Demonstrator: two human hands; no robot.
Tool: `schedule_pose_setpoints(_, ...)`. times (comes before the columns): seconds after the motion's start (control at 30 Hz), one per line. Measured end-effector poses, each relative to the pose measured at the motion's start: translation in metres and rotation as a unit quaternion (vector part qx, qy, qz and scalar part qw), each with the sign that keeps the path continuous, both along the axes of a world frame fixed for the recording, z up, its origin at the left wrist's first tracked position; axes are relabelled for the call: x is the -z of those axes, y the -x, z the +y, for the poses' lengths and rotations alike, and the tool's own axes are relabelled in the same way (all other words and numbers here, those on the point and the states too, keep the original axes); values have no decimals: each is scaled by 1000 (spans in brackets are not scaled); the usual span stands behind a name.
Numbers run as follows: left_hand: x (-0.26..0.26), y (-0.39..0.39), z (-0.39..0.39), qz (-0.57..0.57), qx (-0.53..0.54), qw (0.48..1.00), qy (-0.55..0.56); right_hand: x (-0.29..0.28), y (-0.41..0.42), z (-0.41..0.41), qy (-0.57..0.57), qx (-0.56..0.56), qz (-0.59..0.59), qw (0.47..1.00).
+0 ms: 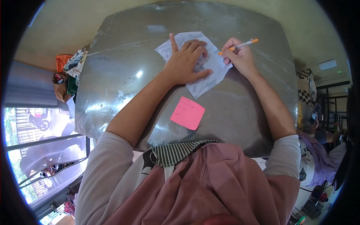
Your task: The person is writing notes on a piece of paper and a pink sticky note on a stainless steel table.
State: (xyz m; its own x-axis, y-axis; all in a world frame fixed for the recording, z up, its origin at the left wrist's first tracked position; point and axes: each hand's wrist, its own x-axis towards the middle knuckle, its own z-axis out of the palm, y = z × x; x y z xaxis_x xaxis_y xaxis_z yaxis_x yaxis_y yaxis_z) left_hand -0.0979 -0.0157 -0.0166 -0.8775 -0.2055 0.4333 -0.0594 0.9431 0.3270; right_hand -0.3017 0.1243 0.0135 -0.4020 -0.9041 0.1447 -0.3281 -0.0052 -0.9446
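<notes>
A creased sheet of lined paper (209,81) lies tilted on the table, with dark marks on part of it. My left hand (188,57) rests flat across the sheet, fingers spread, holding nothing. In my right hand (240,56) is a clear-barrelled ballpoint pen (244,44) with an orange tip and end. The pen's tip is at the right part of the sheet; whether it touches cannot be seen. Nearer my body, a pink sticky note (188,114) with handwriting lies apart from the paper.
The table (118,70) has a shiny, scratched top. Bags (63,81) stand beyond its left edge, near a bright window (45,146). On the right, another person's hand (314,123) holds a phone (315,112). A purple cloth (323,163) hangs nearby.
</notes>
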Motion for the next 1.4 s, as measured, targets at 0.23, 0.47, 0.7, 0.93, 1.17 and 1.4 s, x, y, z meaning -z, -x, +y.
schedule_pose_setpoints(0.23, 3, -1, 1, 10, -12, 1000, 18, 0, -5, 0, 1, 10, -13, 1000)
schedule_pose_setpoints(0.47, 2, -1, 3, 19, -23, 999, 17, 5, -1, 2, 10, 18, -11, 1000)
schedule_pose_setpoints(0.7, 4, 0, 2, 21, -24, 999, 16, 6, -3, -1, 13, 39, -9, 999)
schedule_pose_setpoints(0.93, 7, 2, 1, 9, -23, 1000, 15, 12, 2, -3, 19, 38, 3, 999)
schedule_pose_setpoints(1.17, 7, 4, 1, 14, -31, 999, 17, 9, 1, -4, 7, 42, 5, 999)
schedule_pose_setpoints(1.4, 7, 7, 2, 31, -50, 998, 29, 11, 3, -3, 9, 44, 9, 999)
